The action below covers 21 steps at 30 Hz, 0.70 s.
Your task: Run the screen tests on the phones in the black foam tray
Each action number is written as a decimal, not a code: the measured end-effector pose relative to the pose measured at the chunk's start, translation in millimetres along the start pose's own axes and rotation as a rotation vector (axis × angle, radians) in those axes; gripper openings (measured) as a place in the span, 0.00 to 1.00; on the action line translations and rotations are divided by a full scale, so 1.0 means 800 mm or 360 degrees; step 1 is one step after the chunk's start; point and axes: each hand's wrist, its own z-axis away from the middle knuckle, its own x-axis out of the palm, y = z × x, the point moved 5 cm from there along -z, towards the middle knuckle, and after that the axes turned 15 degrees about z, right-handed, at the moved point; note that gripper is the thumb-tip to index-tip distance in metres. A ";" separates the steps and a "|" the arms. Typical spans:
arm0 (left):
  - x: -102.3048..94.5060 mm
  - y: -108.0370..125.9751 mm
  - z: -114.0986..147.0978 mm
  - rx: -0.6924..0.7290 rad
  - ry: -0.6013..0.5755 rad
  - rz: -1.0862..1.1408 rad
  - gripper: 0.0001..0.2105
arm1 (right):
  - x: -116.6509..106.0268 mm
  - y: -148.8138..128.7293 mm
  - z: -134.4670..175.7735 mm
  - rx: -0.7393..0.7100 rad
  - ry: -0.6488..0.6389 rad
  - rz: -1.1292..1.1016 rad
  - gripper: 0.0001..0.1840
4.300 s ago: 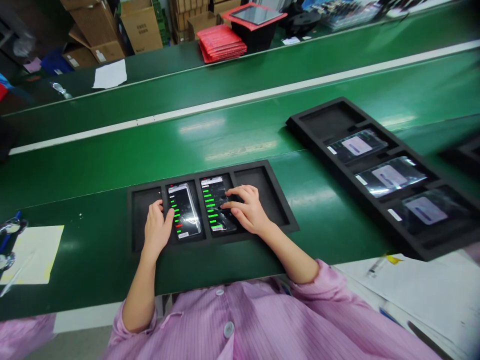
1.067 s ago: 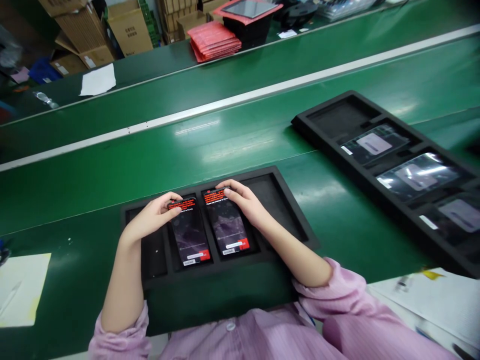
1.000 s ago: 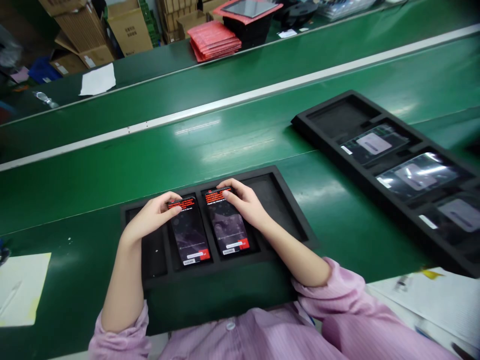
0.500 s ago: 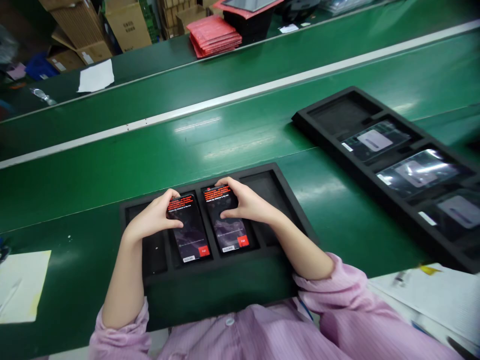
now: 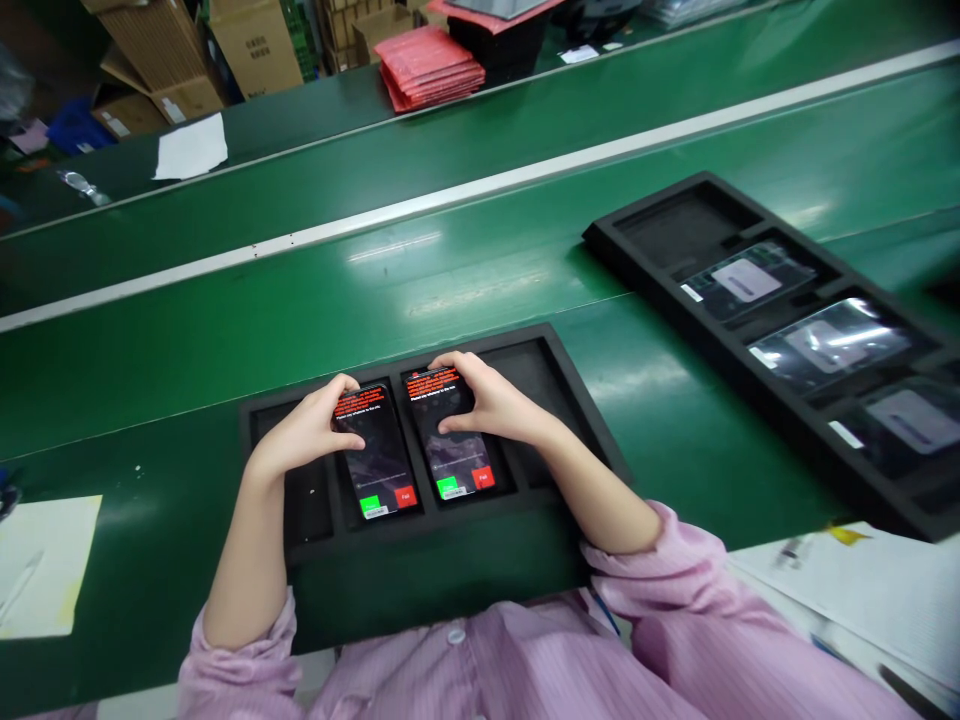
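Note:
Two smartphones lie side by side in a black foam tray (image 5: 420,535) in front of me, screens up. Each shows red and white text at the top, with a green and a red button at the bottom. Over the upper left of the left smartphone (image 5: 381,455) is my left hand (image 5: 304,430), fingertips at its top edge and thumb above the screen. My right hand (image 5: 499,400) reaches the right smartphone (image 5: 457,455) from the right, fingers at its top edge, thumb over the screen. Both hands have thumb and fingers apart; whether the thumbs touch glass I cannot tell.
To the right, a second black foam tray (image 5: 652,270) holds several wrapped flat devices. Papers lie at the left (image 5: 45,570) and lower right. Beyond the white rail (image 5: 450,190) are red bubble pouches (image 5: 427,70) and cardboard boxes (image 5: 255,45).
A green button has appeared at the lower left of both smartphone screens, beside the red one. My hands have stayed almost in place.

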 end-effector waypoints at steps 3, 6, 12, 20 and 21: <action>0.000 -0.003 0.000 0.0008 -0.0006 0.0001 0.26 | -0.002 -0.004 0.000 -0.0024 -0.0016 0.0130 0.39; 0.002 -0.003 0.000 0.0003 0.0034 -0.0089 0.26 | -0.001 -0.004 0.000 0.0027 -0.0051 0.0428 0.40; 0.013 0.014 0.004 -0.0038 0.0255 -0.0854 0.29 | 0.005 0.001 0.002 0.0160 -0.0156 0.1004 0.42; 0.019 0.027 0.003 0.0018 0.0202 -0.1268 0.29 | 0.010 0.004 0.002 0.0158 -0.0136 0.0976 0.42; 0.019 0.027 0.003 0.0020 0.0197 -0.1292 0.29 | 0.010 0.004 0.003 0.0157 -0.0121 0.0965 0.42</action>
